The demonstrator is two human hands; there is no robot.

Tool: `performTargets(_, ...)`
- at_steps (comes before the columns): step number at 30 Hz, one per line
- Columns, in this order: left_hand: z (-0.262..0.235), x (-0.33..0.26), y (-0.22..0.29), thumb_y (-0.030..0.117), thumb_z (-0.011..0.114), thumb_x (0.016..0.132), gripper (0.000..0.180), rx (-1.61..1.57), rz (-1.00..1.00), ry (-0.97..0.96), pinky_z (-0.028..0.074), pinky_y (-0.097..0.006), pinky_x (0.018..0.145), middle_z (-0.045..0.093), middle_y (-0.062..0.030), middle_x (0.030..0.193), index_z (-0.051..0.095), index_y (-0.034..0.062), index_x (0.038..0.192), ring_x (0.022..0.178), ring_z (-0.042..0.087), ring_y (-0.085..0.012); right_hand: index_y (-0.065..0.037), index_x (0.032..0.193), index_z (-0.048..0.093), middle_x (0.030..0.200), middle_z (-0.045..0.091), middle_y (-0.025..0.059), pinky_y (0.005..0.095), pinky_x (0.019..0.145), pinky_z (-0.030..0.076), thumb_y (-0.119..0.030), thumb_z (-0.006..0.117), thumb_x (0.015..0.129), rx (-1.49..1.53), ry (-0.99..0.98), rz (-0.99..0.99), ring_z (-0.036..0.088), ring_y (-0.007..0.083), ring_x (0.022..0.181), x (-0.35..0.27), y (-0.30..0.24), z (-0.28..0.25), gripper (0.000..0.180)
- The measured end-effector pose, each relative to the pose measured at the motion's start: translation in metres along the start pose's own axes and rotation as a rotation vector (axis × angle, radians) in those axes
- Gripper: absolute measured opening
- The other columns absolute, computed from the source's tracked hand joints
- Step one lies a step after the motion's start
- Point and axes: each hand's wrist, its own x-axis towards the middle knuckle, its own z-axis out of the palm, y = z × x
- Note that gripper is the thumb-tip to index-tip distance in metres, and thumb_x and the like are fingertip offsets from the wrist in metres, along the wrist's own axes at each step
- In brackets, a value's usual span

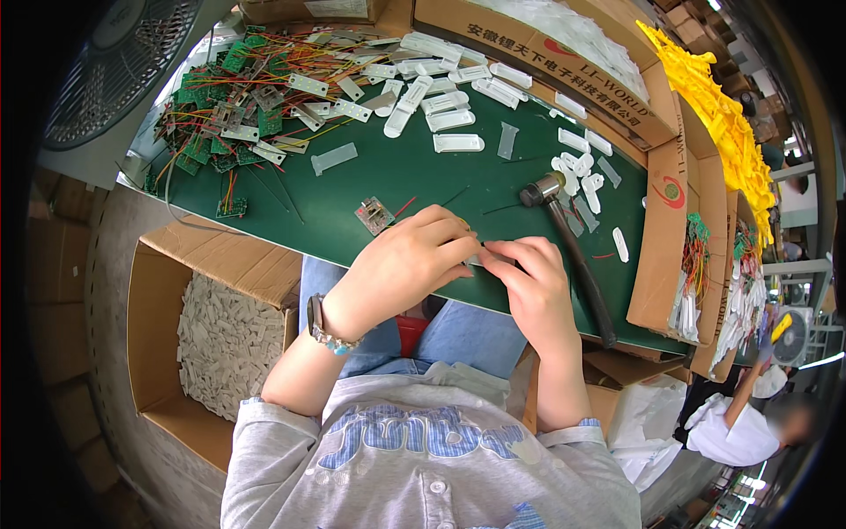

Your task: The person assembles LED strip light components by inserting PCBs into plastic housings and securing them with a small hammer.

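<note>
At the near edge of the green table, my left hand (421, 253) and my right hand (535, 275) meet, both with fingers pinched. Between their fingertips shows a small pale grey piece (473, 259); the fingers cover most of it, so its kind is unclear. Just beyond my left hand lies a small board with a metal switch part (374, 215), a short red wire beside it. To the right of my right hand rests a hammer (577, 251) with a black handle, its head pointing away from me.
Wired green circuit boards (225, 110) are heaped at the far left. White plastic casings (458, 142) and clear strips (335, 159) lie across the table. Cardboard boxes (656, 220) line the right edge. An open carton (159, 353) of white pieces stands below left. A person (731, 428) sits far right.
</note>
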Motion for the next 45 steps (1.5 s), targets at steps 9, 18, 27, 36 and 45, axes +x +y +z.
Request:
performTargets(9,0.001,0.000,-0.002,0.014,0.078,0.077,0.024,-0.014,0.027,0.010,0.054,-0.039,0.089,0.068,-0.0069,0.104,0.066,0.0060,0.096,0.104,0.063,-0.0287,-0.007,0.117,0.067,0.116,0.066,0.0046,0.0422,0.089,0.047,-0.006,0.074,0.077,-0.228,0.013,0.056,0.060,0.0263,0.105,-0.011,-0.003,-0.017,0.040)
performTargets(18,0.002,-0.001,-0.001,0.013,0.078,0.078,0.024,-0.008,0.032,0.021,0.053,-0.039,0.089,0.067,-0.0061,0.102,0.066,0.0067,0.097,0.104,0.062,-0.0279,-0.003,0.115,0.054,0.111,0.056,0.0161,0.0464,0.088,0.046,-0.007,0.074,0.083,-0.365,0.059,0.458,0.056,0.0355,0.099,-0.043,0.009,-0.044,0.038)
performTargets(27,0.002,-0.002,-0.003,0.015,0.077,0.077,0.025,0.000,0.030,0.016,0.053,-0.039,0.090,0.067,-0.0058,0.103,0.066,0.0071,0.099,0.104,0.062,-0.0275,0.000,0.102,0.057,0.097,0.064,0.0173,0.0457,0.077,0.051,-0.021,0.075,0.089,-0.259,-0.012,0.666,0.062,0.0387,0.089,-0.053,0.035,-0.065,0.030)
performTargets(36,0.003,-0.002,-0.003,0.015,0.078,0.077,0.026,-0.007,0.037,0.022,0.053,-0.039,0.091,0.067,-0.0060,0.104,0.066,0.0070,0.100,0.105,0.062,-0.0275,0.001,0.124,0.056,0.094,0.066,0.0094,0.0277,0.065,0.051,-0.002,0.066,0.094,0.284,0.023,0.802,0.063,0.0154,0.068,-0.085,-0.003,-0.082,0.032)
performTargets(45,0.004,-0.002,-0.004,0.014,0.078,0.076,0.027,-0.020,0.027,0.022,0.053,-0.039,0.091,0.067,-0.0057,0.104,0.067,0.0070,0.100,0.105,0.062,-0.0267,-0.001,0.130,0.056,0.089,0.068,0.0109,0.0324,0.060,0.053,0.000,0.065,0.093,0.199,0.102,0.764,0.068,0.0197,0.068,-0.095,-0.041,-0.100,0.038)
